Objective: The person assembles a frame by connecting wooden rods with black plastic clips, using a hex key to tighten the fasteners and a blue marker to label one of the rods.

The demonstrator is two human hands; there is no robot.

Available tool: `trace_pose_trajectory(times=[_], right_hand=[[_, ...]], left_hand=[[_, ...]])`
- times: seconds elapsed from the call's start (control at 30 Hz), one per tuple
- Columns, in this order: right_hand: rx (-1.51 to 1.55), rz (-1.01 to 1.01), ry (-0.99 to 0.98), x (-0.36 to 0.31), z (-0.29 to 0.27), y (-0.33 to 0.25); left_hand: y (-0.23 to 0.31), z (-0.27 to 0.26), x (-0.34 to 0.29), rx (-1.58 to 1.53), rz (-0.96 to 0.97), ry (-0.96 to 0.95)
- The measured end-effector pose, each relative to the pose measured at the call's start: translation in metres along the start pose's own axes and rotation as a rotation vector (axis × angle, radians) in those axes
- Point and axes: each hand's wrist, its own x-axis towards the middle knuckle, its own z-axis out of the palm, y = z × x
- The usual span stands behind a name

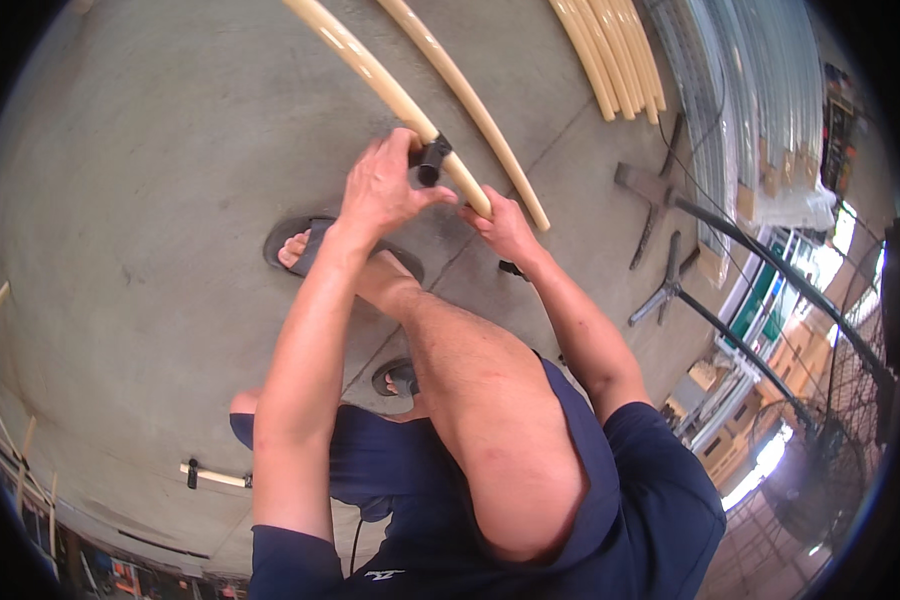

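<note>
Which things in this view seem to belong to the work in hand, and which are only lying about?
Seem in use:
cream pole, its near end in the right hand
black fitting on it, at the left hand

Seem only nearby:
second cream pole alongside
row of cream poles
plastic-wrapped bars

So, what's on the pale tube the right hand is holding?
A black fitting sits on the pale tube near its end, beside the left hand. Tube surface beneath the fitting and right hand is covered from view.
</note>
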Motion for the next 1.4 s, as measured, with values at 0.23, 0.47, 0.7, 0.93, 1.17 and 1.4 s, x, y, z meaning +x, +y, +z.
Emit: trace_pose_trajectory(times=[0.23, 0.47, 0.7, 0.93, 1.17, 1.4], right_hand=[[-0.052, -0.095, -0.051, 0.002, -0.023, 0.002], [-0.420, -0.009, 0.112, -0.055, -0.047, 0.080], [-0.419, -0.022, 0.227, -0.049, -0.022, 0.113], [-0.436, -0.253, 0.280, -0.027, -0.001, 0.103], [-0.403, -0.218, 0.246, -0.039, 0.011, 0.073], [-0.290, -0.183, -0.021, -0.037, -0.005, 0.042]], left_hand=[[0.004, 0.020, 0.021, 0.260, -0.091, 0.022], [0.009, 0.026, 0.030, 0.184, -0.079, -0.017], [-0.008, 0.047, 0.033, 0.205, -0.073, -0.017], [0.007, 0.032, 0.022, 0.005, -0.247, 0.017], [-0.010, -0.002, 0.004, 0.406, 0.002, 0.097], [-0.052, -0.003, -0.001, 0.673, 0.028, 0.089]])
